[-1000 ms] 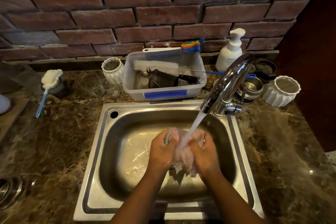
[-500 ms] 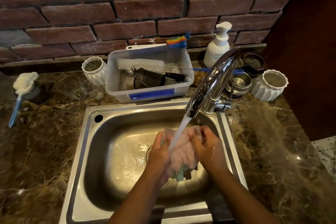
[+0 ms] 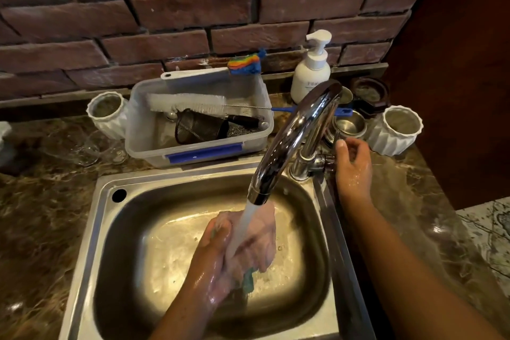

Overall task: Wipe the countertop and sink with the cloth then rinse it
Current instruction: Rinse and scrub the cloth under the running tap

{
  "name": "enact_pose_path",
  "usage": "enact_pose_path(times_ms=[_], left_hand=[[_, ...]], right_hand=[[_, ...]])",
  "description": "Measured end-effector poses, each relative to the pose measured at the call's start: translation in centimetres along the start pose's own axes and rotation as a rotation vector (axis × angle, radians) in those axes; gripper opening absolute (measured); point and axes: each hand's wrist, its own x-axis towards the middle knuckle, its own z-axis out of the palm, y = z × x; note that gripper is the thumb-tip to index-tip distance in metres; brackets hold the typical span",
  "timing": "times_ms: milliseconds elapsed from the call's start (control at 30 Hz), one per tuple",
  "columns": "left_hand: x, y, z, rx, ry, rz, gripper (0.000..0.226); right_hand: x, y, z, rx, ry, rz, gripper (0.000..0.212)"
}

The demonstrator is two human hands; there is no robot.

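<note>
Brown veined stone countertop (image 3: pixel 36 223) is running along the foot of a red brick wall (image 3: pixel 193 8), and a steel sink (image 3: pixel 91 229) is sitting in it at the near centre. A chrome faucet (image 3: pixel 292 141) is arching over the basin from the far right corner and is delivering a steady water stream (image 3: pixel 245 226). The left hand (image 3: pixel 212 254) is holding the cloth (image 3: pixel 259 240) inside the basin, directly under the stream, with the fingers curled tightly around the bunched pale fabric. The right hand (image 3: pixel 353 165) is positioned at the faucet lever (image 3: pixel 335 136), right of the faucet base; its fingers are half curled and one fingertip is touching the lever, though a full grip cannot be confirmed. Behind the sink, a clear plastic container (image 3: pixel 198 152) is holding a bottle brush (image 3: pixel 187 103) and a dark mesh strainer (image 3: pixel 201 127). A white soap dispenser (image 3: pixel 310 72) is standing against the wall at the far right.
</note>
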Motion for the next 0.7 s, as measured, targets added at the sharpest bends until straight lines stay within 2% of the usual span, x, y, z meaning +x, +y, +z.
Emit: enact_pose_path(times_ms=[100, 200, 267, 333, 367, 400, 467, 500, 567, 600, 700], left_hand=[[0.4, -0.3, 0.4, -0.078, 0.019, 0.028, 0.050], [1.1, -0.5, -0.9, 0.024, 0.047, 0.013, 0.040], [0.5, -0.4, -0.8, -0.019, 0.018, 0.005, 0.063], [0.2, 0.0, -0.1, -0.009, 0.066, -0.014, 0.085], [0.2, 0.0, -0.1, 0.045, 0.096, 0.000, 0.086], [0.2, 0.0, 0.0, 0.099, 0.096, 0.025, 0.077], [0.3, 0.1, -0.1, 0.166, 0.172, 0.035, 0.044], [0.3, 0.2, -0.2, 0.164, 0.188, 0.029, 0.046], [0.2, 0.5, 0.3, 0.067, 0.098, -0.016, 0.080], [0.0, 0.6, 0.6, -0.007, 0.056, -0.013, 0.087], [0.0, 0.1, -0.3, -0.061, 0.011, 0.025, 0.090]], right_hand=[[1.7, 0.4, 1.5, 0.190, -0.050, 0.143, 0.037], [2.5, 0.7, 2.9, 0.506, -0.094, 0.363, 0.048], [2.7, 1.0, 3.4, 0.459, -0.099, 0.384, 0.055], [2.6, 1.0, 3.8, 0.390, -0.084, 0.361, 0.058], [2.5, 1.0, 3.9, 0.351, -0.072, 0.340, 0.059], [2.5, 1.1, 4.0, 0.312, -0.052, 0.317, 0.059], [2.4, 1.0, 4.2, 0.247, -0.017, 0.263, 0.057], [2.3, 0.9, 4.3, 0.226, -0.010, 0.242, 0.056], [2.4, 1.1, 4.5, 0.185, -0.012, 0.215, 0.057], [2.5, 1.2, 4.5, 0.164, -0.013, 0.200, 0.057], [2.7, 1.3, 4.5, 0.076, -0.016, 0.128, 0.057]])
